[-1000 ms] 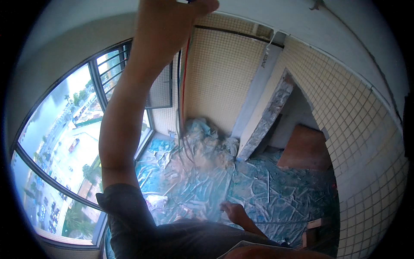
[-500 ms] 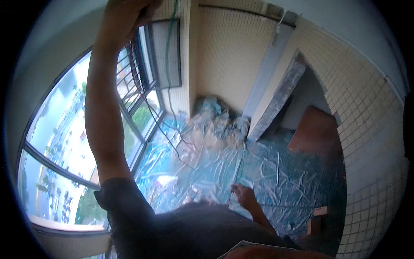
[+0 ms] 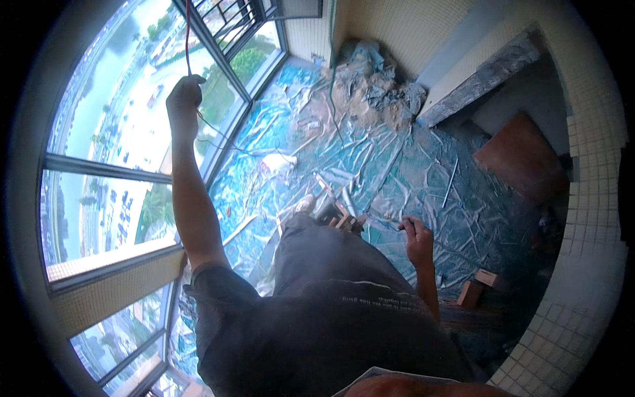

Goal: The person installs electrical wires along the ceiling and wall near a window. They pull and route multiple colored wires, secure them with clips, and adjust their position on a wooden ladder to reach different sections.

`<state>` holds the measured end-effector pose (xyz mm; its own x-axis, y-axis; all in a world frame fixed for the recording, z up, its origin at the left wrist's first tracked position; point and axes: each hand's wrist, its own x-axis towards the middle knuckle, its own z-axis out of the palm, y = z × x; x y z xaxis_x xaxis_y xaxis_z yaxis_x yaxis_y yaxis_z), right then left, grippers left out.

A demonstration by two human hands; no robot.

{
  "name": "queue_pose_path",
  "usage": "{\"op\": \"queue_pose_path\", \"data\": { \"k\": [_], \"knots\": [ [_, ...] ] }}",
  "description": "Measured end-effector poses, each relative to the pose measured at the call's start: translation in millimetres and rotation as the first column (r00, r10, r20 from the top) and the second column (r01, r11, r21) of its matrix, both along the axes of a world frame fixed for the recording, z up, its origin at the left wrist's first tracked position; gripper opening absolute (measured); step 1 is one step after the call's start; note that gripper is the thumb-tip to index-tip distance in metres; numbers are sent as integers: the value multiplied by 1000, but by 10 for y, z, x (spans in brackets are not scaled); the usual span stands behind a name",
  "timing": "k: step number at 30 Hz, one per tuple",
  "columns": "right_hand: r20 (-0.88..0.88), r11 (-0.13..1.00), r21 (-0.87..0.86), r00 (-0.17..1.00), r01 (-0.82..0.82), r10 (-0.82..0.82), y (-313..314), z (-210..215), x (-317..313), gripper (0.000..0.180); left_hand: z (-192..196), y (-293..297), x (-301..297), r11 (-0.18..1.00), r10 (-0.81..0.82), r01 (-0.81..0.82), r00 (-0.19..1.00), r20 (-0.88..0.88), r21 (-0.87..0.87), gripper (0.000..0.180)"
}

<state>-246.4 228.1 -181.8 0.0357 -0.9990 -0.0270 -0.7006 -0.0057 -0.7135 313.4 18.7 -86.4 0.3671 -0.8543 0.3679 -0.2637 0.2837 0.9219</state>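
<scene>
Raised in front of the window, my left hand (image 3: 185,94) is closed round a thin red wire (image 3: 188,40) that hangs from above. Below that hand, dark thin strands (image 3: 228,141) trail down toward the floor. My right hand (image 3: 416,233) is low, in front of my body on the right, with its fingers curled together. Whatever lies between those fingers, if anything, is too small to make out. It touches nothing else that shows.
Crumpled plastic sheeting (image 3: 383,165) covers the floor. A rubble heap (image 3: 377,86) lies in the far corner, near a hanging green cord (image 3: 333,73). At right are a brown board (image 3: 522,159) and bricks (image 3: 470,293). Wooden pieces (image 3: 344,221) lie near my shoe (image 3: 305,204). Window frames (image 3: 109,169) run along the left.
My left hand has come down from the top of the view and now grips the wire before the window. My view has shifted, showing more floor; my right hand appears higher and further right.
</scene>
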Motion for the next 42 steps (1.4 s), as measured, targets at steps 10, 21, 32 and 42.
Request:
{"op": "queue_pose_path", "data": {
  "k": [10, 21, 32, 42],
  "knots": [
    [94, 995, 94, 995, -31, 22, -257, 48, 233, 23, -159, 234, 190, 986, 160, -164, 957, 242, -1, 36],
    [135, 991, 120, 988, 58, -74, -189, 68, 198, 24, -1468, 561, 460, 910, 140, -133, 990, 10, 392, 46],
    [59, 992, 115, 997, 44, -51, -296, 123, 223, 23, -1485, 811, -205, 916, -161, 239, 954, -251, 323, 35],
    [69, 996, 48, 995, -77, 73, -523, 346, 311, 27, -870, 901, -348, 986, 121, -121, 993, 6, 112, 21]
  ]
}}
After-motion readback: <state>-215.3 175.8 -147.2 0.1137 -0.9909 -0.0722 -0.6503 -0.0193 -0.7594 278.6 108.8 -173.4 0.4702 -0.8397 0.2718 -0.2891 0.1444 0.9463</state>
